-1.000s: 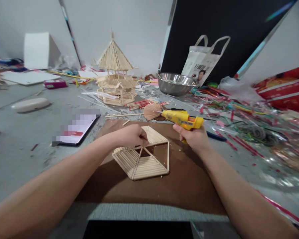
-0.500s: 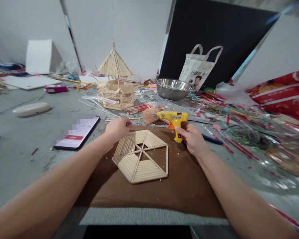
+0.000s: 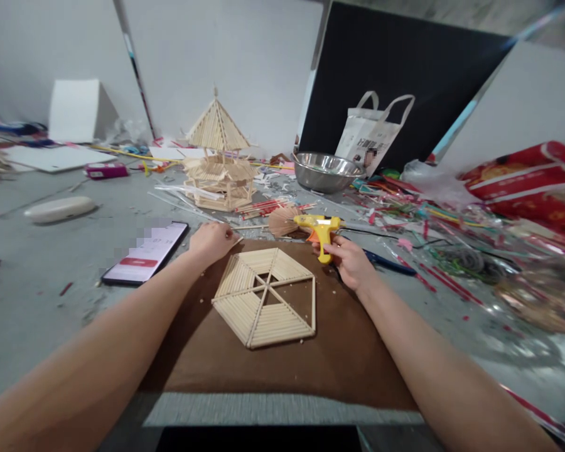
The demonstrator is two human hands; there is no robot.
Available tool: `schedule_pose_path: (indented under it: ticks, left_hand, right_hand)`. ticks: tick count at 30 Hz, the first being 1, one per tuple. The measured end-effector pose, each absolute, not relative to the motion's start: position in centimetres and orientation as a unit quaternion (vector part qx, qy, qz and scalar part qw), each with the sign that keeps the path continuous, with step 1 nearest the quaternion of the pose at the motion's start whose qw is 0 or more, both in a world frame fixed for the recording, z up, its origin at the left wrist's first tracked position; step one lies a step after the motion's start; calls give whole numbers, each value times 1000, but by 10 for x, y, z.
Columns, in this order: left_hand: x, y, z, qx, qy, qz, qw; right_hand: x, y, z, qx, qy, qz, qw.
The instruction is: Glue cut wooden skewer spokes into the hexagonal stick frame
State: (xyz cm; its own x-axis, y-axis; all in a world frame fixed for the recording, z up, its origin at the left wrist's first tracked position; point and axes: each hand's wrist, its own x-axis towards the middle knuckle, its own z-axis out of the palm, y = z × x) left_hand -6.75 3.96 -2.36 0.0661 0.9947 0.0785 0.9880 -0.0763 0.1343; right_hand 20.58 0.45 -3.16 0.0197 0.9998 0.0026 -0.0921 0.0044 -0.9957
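My right hand (image 3: 349,260) is wrapped round the handle of a yellow hot glue gun (image 3: 317,222), its nozzle pointing left above the mat's far edge. At the far left corner of the mat, my left hand (image 3: 211,243) has its fingers pinched on a thin wooden stick (image 3: 236,242), of which only a short end shows. Between the hands lies a flat hexagonal panel (image 3: 275,321) of pale wooden sticks with spokes meeting in the middle. Rows of sticks fill most of its sections; the right-hand section is open, showing the brown mat (image 3: 282,376) beneath.
Behind the mat stands a wooden-stick pavilion model (image 3: 219,132). A phone (image 3: 145,254) lies left of my left hand. Further back are a steel bowl (image 3: 327,172) and a white bag (image 3: 370,135). Tangled wires and plastic scraps (image 3: 471,257) spread on the right; blue-handled pliers (image 3: 390,262) lie near my right hand.
My right hand and the glue gun have shifted left, and the gun is turned somewhat. My left hand has moved slightly left, and a stick end now shows at its fingertips. The hexagonal panel stays put.
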Motion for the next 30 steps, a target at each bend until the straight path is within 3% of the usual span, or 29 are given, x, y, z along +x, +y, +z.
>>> schedule_pose_path:
  ticks: [6,11,18,30]
  left_hand:
    - [-63,35,-21,738,671,57,42]
    - [-64,36,-23,733,676,55,47]
    - [-65,38,-25,740,669,52,51]
    - [-50,40,-14,846,531,51,24]
  right_hand:
    - [199,13,-46,-579,-609,284,462]
    - [201,9,-45,-639,-620,168,423]
    - [199,1,-39,-654,-724,8,218]
    - [206,-13,-24,-606,-727,-41,321]
